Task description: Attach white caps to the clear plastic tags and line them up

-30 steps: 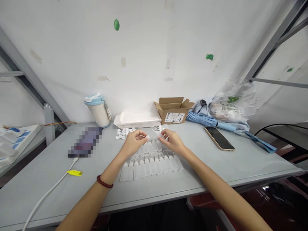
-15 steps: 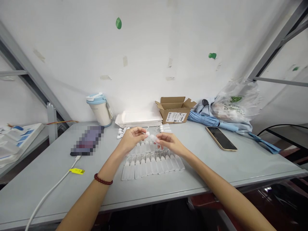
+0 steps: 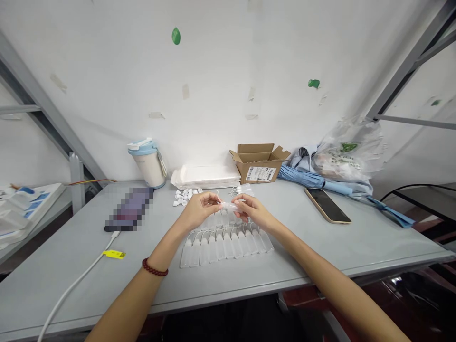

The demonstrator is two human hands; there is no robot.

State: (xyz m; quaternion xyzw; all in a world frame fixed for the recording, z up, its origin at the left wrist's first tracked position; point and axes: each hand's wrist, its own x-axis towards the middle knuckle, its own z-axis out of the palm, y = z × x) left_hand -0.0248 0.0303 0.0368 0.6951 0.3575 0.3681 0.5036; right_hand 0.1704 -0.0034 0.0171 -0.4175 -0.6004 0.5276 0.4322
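My right hand [image 3: 255,209] pinches a small translucent squeeze bottle [image 3: 232,207], held sideways above the table. At the bottle's left end, my left hand [image 3: 198,210] grips a white cap [image 3: 223,205], mostly hidden by the fingertips; a thin white loop sticks up from it. Cap and bottle meet between the two hands. Below them lies a front row of capped bottles [image 3: 228,246] with white loops. A second row [image 3: 218,219] is partly covered by my hands. Loose white caps [image 3: 183,196] are heaped beyond my left hand.
At the back stand a cream tumbler [image 3: 149,166], a stack of white trays [image 3: 206,176] and an open cardboard box [image 3: 257,166]. A blue umbrella [image 3: 302,176] and plastic bag [image 3: 347,152] are back right. Phones lie left [image 3: 132,209] and right [image 3: 327,205]; a white cable [image 3: 78,280] runs left.
My hands have come together. The cap and bottle, apart one second ago, now meet end to end, and the bottle has turned to lie roughly level. The view has shifted slightly.
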